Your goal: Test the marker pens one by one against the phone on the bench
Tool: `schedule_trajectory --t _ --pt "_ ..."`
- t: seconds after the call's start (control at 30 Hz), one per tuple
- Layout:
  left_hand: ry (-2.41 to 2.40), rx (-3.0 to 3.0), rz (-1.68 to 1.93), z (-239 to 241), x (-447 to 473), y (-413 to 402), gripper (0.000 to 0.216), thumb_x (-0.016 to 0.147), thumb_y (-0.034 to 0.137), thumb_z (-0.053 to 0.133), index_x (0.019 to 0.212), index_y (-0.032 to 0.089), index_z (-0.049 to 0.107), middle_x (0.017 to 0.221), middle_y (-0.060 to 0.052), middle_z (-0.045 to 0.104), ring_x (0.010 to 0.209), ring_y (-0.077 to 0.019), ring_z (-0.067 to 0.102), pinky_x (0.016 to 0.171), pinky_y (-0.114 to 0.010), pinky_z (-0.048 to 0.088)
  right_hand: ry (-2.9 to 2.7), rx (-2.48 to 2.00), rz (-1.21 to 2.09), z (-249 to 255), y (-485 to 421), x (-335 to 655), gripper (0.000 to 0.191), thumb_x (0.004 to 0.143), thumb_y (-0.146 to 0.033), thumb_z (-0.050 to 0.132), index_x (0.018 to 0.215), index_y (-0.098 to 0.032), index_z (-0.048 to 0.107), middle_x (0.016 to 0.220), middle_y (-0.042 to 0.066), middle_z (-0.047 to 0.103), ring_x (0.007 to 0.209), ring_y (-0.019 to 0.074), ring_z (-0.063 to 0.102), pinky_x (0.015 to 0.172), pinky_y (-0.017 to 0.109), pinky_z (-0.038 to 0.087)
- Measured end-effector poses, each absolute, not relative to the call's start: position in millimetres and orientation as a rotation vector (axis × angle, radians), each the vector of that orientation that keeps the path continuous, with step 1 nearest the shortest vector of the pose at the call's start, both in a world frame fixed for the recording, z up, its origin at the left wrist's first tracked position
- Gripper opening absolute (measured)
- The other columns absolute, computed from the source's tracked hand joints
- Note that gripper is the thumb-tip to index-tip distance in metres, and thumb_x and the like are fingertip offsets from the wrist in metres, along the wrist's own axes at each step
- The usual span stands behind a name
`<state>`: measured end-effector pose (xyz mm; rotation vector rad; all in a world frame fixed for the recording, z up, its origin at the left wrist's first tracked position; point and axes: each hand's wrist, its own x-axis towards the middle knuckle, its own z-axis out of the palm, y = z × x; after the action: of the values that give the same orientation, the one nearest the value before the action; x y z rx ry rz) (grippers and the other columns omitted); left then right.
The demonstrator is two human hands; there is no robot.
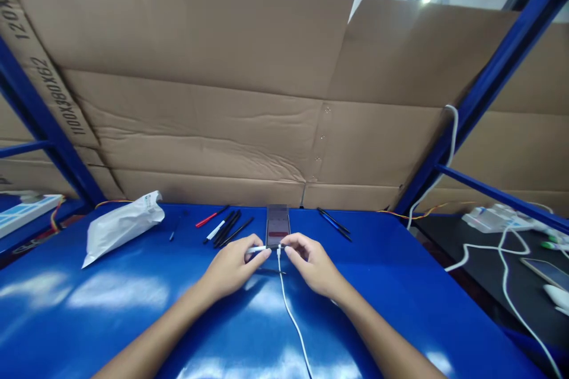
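On the blue table [89, 320], a white plastic bag [122, 228] and a bunch of pens [226, 228] lie to the left. The left hand [233, 266] pinches a short white piece [255, 249] just below a phone [278, 222], and the right hand [311, 263] narrowly pinches a white cable [288, 308] at the phone's lower edge. Two dark pens [333, 224] lie further right.
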<state>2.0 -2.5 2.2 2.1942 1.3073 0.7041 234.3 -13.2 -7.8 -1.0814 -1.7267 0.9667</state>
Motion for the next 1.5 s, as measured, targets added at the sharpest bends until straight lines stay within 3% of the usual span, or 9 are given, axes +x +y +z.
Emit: schedule_trajectory --t 0.27,0.4,0.7,0.83,0.93,1.1,1.2,1.5 --pt "1.283 2.285 0.67 -0.8 1.5 -2.6 0.04 0.102 0.055 0.048 0.09 0.021 0.066 0.081 -0.001 0.066 0.073 -0.02 0.059 0.065 -0.028 0.037 -1.797 -1.124 0.859 -4.7 -15.0 235.8 0.019 0.094 -0.034 0.064 0.091 -0.02 0.076 0.087 0.005 0.073 0.076 0.0187 0.062 0.068 0.03 0.045" --pt "1.239 2.322 0.67 -2.1 2.3 -3.5 0.038 0.103 0.052 0.046 0.093 0.022 0.066 0.086 -0.003 0.067 0.077 -0.0208 0.06 0.068 -0.029 0.039 -1.703 -1.114 0.926 -9.2 -13.6 235.3 0.018 0.09 -0.036 0.069 0.096 -0.019 0.072 0.083 0.003 0.072 0.071 0.0175 0.061 0.065 0.029 0.046" --pt "1.249 2.298 0.671 -0.2 2.6 -4.7 0.036 0.104 0.05 0.046 0.094 0.022 0.066 0.088 -0.003 0.068 0.079 -0.0214 0.06 0.069 -0.028 0.039 -1.68 -1.085 0.96 -10.9 -14.1 234.3 0.018 0.092 -0.033 0.065 0.099 -0.02 0.076 0.099 0.007 0.08 0.091 0.0242 0.074 0.083 0.036 0.055" --pt "1.207 2.281 0.683 -0.2 1.9 -4.2 0.037 0.104 0.05 0.046 0.094 0.021 0.067 0.087 -0.002 0.069 0.077 -0.021 0.061 0.069 -0.029 0.041 -1.734 -1.132 0.894 -8.4 -13.4 236.2 0.016 0.094 -0.032 0.065 0.098 -0.021 0.076 0.094 0.005 0.079 0.083 0.022 0.071 0.075 0.033 0.052" --pt "1.213 2.262 0.739 -1.1 -0.4 -1.4 0.037 0.106 0.049 0.042 0.099 0.022 0.068 0.096 -0.004 0.072 0.087 -0.0229 0.065 0.078 -0.031 0.046 -1.87 -1.167 0.68 -4.2 -15.4 240.1 0.015 0.098 -0.03 0.063 0.101 -0.022 0.075 0.094 0.005 0.076 0.082 0.021 0.065 0.076 0.034 0.05" --pt "1.222 2.259 0.867 -11.7 -7.9 7.9 0.039 0.108 0.042 0.036 0.117 0.024 0.069 0.119 -0.007 0.072 0.112 -0.0258 0.065 0.103 -0.038 0.047 -2.325 -1.138 0.366 -4.6 -22.4 243.4 0.01 0.09 -0.023 0.074 0.099 -0.023 0.073 0.105 0.007 0.069 0.101 0.0251 0.056 0.091 0.04 0.044" --pt "1.263 2.274 0.91 -18.7 -11.8 12.8 0.039 0.108 0.041 0.036 0.121 0.023 0.068 0.12 -0.008 0.072 0.113 -0.0261 0.064 0.105 -0.04 0.048 -2.441 -1.161 0.349 -10.3 -23.8 241.1 0.001 0.093 -0.021 0.071 0.093 -0.022 0.071 0.097 0.005 0.068 0.097 0.0235 0.056 0.089 0.038 0.044" --pt "1.311 2.354 0.862 -20.2 -19.1 18.5 0.038 0.109 0.039 0.033 0.12 0.021 0.065 0.119 -0.009 0.07 0.112 -0.0261 0.063 0.104 -0.042 0.048 -2.325 -1.18 0.342 -2.8 -17.2 250.6 0.01 0.1 -0.017 0.058 0.094 -0.021 0.065 0.094 0.007 0.068 0.092 0.0236 0.056 0.082 0.035 0.046"
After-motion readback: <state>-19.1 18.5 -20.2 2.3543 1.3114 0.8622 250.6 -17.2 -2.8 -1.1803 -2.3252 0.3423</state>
